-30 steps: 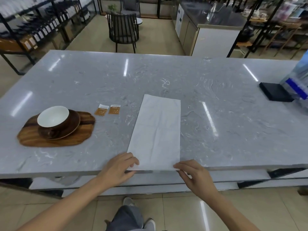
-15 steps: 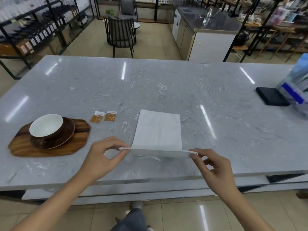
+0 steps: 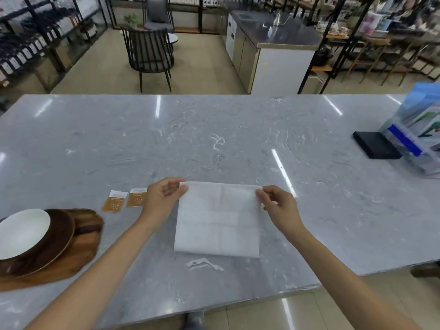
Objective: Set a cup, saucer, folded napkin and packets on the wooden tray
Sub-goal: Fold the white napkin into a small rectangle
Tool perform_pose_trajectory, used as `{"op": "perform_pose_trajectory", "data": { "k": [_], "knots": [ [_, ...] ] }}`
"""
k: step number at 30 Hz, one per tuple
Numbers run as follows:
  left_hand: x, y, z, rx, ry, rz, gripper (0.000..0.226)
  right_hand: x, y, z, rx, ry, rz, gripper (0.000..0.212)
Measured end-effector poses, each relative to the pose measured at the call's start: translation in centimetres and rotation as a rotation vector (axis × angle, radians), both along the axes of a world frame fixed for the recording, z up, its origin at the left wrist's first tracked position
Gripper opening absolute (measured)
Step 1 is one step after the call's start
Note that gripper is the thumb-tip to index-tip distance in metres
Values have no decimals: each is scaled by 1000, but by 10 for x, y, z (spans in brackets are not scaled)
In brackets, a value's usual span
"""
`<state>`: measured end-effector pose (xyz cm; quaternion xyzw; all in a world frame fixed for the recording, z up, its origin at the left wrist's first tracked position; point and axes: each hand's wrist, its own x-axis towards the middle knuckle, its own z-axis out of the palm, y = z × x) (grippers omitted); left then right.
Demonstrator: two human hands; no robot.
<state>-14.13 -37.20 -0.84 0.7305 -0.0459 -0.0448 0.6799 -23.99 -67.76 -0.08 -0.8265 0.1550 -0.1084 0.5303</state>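
Left hand [image 3: 164, 198] and right hand [image 3: 277, 206] each pinch a far corner of the napkin [image 3: 217, 220] lying folded on the table [image 3: 238, 144].

The white folded cloth napkin [image 3: 217, 219] lies flat on the grey marble-patterned table [image 3: 238, 139], between the two hands. The left hand [image 3: 163, 198] pinches its far left corner, and the right hand [image 3: 277, 206] pinches its far right corner. Just left of the left hand lie two small orange paper packets [image 3: 125, 200] side by side, the nearer one partly behind the fingers. Further left and nearer the person sits the oval wooden tray [image 3: 81, 253], carrying the round dark brown saucer [image 3: 59, 236] with the white ceramic cup [image 3: 22, 229] on it. Well to the right of the right hand, farther back, lies a flat black rectangular box [image 3: 376, 148] beside a clear plastic brochure holder [image 3: 416, 132].
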Motion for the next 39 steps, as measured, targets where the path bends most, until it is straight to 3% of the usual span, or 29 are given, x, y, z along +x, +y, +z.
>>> {"op": "perform_pose_trajectory", "data": {
  "k": [9,15,21,28,32,36,39],
  "knots": [
    [56,-21,-63,159,67,-20,17,58,-10,-63,-115,233,-52,15],
    [60,-27,-66,287,30,46,16,69,-10,-70,-174,261,-118,18],
    [61,-29,-61,330,60,63,4,73,-2,-65,-238,299,-177,17],
    [64,-34,-64,355,83,117,4,74,6,-63,-303,335,-222,21],
    [59,-38,-60,502,-39,155,9,74,10,-63,-341,356,-230,23],
    [46,-43,-45,754,-128,146,44,69,13,-53,-272,339,-256,27],
    [20,-47,-31,842,-392,72,31,51,29,-44,-499,289,-217,27]
  ]
}}
